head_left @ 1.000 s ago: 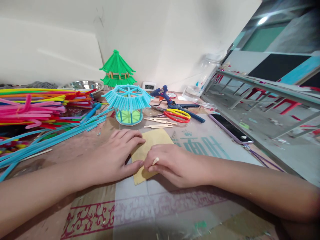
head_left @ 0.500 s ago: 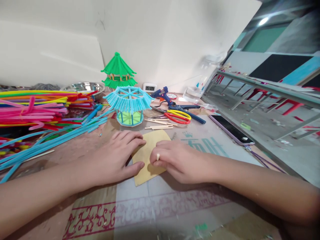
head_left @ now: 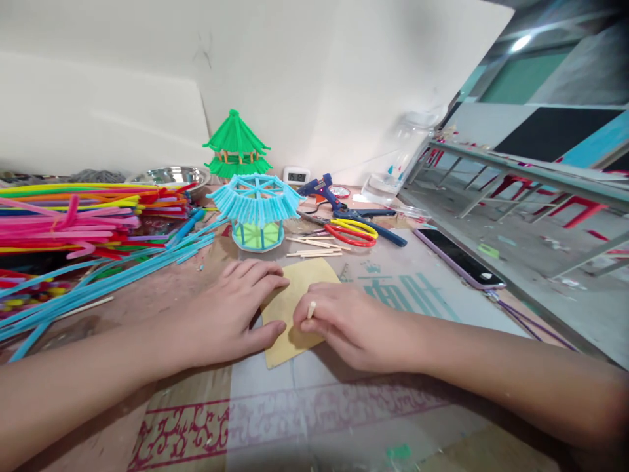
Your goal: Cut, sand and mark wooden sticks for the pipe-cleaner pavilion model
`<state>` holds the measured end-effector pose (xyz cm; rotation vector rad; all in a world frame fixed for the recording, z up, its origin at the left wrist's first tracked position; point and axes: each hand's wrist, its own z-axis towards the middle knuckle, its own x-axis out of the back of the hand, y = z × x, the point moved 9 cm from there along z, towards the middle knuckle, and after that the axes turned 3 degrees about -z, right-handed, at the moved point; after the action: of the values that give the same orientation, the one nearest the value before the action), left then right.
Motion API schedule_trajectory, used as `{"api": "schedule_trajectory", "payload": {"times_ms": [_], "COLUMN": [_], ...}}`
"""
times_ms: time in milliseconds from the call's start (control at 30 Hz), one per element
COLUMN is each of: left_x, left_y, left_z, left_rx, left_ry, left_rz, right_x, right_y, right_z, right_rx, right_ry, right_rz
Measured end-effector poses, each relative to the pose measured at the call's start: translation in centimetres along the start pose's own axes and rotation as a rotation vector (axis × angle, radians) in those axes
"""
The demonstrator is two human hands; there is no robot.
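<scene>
A yellow sheet that looks like sandpaper (head_left: 314, 270) lies tilted on the tabletop between my hands. My left hand (head_left: 236, 308) rests flat at the sheet's left side, fingers and thumb spread, fingertips on its edge. Over the sheet's right part, my right hand (head_left: 344, 321) is closed in a pinch round a thin wooden stick (head_left: 311, 309). Only the pale tip of the stick shows above my fingers; its lower end is hidden. Just beyond the sheet lie several loose wooden sticks (head_left: 314, 253). Behind them stands a pavilion model with a light-blue pipe-cleaner roof (head_left: 255, 200).
Bundled pipe cleaners (head_left: 73, 219) fill the left side. At the back stand a green-roofed model (head_left: 236, 141), a metal bowl (head_left: 170, 177) and a small timer (head_left: 296, 176). Scissors (head_left: 351, 233), pliers (head_left: 388, 233), a glue gun (head_left: 319, 187) and a phone (head_left: 459, 257) lie to the right.
My right hand has shifted very slightly down, still pinching the stick, whose tip leans a little more. My left hand keeps its place on the sheet. The whole view has shifted slightly.
</scene>
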<state>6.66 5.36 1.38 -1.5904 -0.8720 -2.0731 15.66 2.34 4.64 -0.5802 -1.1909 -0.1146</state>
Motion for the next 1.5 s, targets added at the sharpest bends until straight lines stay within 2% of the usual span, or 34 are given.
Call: {"api": "schedule_trajectory", "payload": {"times_ms": [67,133,233,300,367,467,533,667,1033,1333,1433,1500], "left_x": [0.0,0.0,0.0,0.0,0.1,0.3,0.3,0.2,0.2,-0.1,0.0,0.0], "left_y": [-0.1,-0.1,-0.2,-0.1,-0.1,0.0,-0.1,-0.3,-0.2,-0.4,-0.3,-0.2], "left_z": [0.0,0.0,0.0,0.0,0.0,0.1,0.1,0.1,0.0,0.0,0.0,0.0], "left_rx": [0.002,0.002,0.003,0.002,0.006,0.017,0.023,0.04,0.028,0.032,0.036,0.039], "left_ry": [0.01,0.018,0.013,0.012,0.019,0.027,0.023,0.018,0.032,0.028,0.015,0.005], "left_rz": [0.006,0.006,0.002,0.005,0.009,0.014,0.021,0.016,-0.015,-0.02,-0.007,0.007], "right_x": [-0.1,-0.2,0.0,0.5,1.1,1.3,0.8,0.3,0.5,0.2,0.3,0.6], "right_y": [-0.9,-1.0,0.7,2.3,3.7,5.7,6.5,6.8,6.5,7.3,7.5,7.4], "right_z": [0.1,0.0,-0.4,-0.8,-0.8,-0.7,-0.6,-0.6,-0.6,-0.8,-0.8,-0.9], "right_rx": [0.075,0.097,-0.023,-0.139,-0.238,-0.335,-0.377,-0.423,-0.386,-0.432,-0.441,-0.436], "right_ry": [-0.007,-0.041,-0.108,-0.091,0.015,0.234,0.308,0.335,0.35,0.408,0.406,0.409], "right_rz": [0.084,0.044,-0.11,-0.07,0.194,0.833,1.155,1.401,1.451,1.445,1.365,1.219]}}
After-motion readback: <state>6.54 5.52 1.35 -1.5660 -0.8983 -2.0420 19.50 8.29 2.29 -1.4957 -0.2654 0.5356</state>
